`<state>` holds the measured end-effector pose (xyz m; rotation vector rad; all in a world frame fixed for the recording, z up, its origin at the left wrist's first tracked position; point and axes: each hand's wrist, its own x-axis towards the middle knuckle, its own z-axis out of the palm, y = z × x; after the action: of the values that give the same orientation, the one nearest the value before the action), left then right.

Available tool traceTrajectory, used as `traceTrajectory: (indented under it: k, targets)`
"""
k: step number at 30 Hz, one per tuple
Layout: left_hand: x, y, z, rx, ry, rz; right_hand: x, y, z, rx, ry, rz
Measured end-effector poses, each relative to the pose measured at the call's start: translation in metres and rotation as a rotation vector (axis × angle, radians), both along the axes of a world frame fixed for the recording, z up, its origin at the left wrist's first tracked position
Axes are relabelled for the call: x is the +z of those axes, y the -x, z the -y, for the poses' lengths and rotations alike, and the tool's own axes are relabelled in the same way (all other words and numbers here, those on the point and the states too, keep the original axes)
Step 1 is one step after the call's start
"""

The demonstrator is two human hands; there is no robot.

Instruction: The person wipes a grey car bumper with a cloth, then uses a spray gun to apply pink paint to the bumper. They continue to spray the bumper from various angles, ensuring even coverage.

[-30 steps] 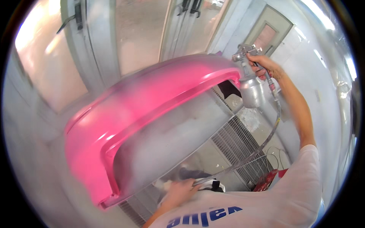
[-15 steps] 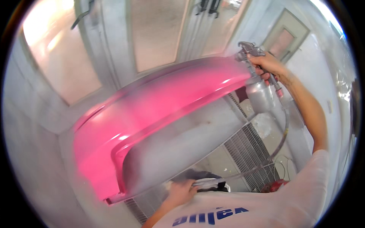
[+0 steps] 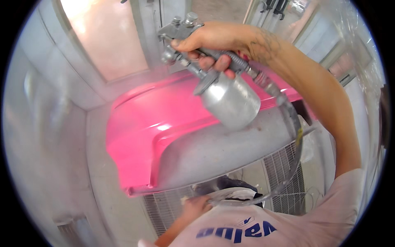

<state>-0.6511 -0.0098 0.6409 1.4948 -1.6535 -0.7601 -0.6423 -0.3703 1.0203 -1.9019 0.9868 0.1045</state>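
My right hand (image 3: 212, 53) is closed around the handle of a metal paint spray gun (image 3: 232, 101), its silver cup hanging below. The gun is held up in front of a glossy pink car bumper (image 3: 135, 119) and hides part of its middle. From the handle a grey air hose (image 3: 297, 152) curves down past my right arm to my waist. There my left hand (image 3: 197, 208) is closed on the hose, close to my shirt. The bumper's left end turns down toward me; its right end is partly behind my forearm.
Behind the bumper stand pale booth walls with a large framed panel (image 3: 98, 37). Floor gratings (image 3: 284, 177) lie below, beside a pale floor. Clear plastic sheeting (image 3: 358, 61) hangs at the right. A grey surface (image 3: 205, 148) lies under the bumper.
My right hand has swept the spray gun leftward from the bumper's right end to in front of its middle, and nearer to me. The view has shifted. My left hand stays at my waist.
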Motion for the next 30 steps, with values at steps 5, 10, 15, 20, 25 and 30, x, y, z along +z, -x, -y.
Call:
traceTrajectory:
  k: [5, 10, 15, 20, 25, 30]
  targets:
    - [0.017, 0.021, 0.036, -0.049, 0.104, -0.042, -0.002, 0.050, 0.077, -0.051, 0.052, -0.153]
    - [0.029, 0.054, 0.092, -0.217, 0.109, -0.155, 0.001, 0.152, 0.134, -0.363, 0.035, -0.260]
    - [0.019, 0.091, 0.121, -0.200, 0.188, -0.159, -0.008, 0.247, 0.169, -0.538, 0.006, -0.262]
    - [0.005, 0.103, 0.176, -0.270, 0.115, -0.218, -0.022, 0.332, 0.228, -0.754, 0.052, -0.262]
    - [-0.003, 0.118, 0.235, -0.349, 0.034, -0.171, -0.042, 0.426, 0.288, -0.941, 0.112, -0.203]
    - [0.004, 0.113, 0.269, -0.382, 0.019, -0.098, -0.055, 0.477, 0.310, -1.054, 0.289, -0.158]
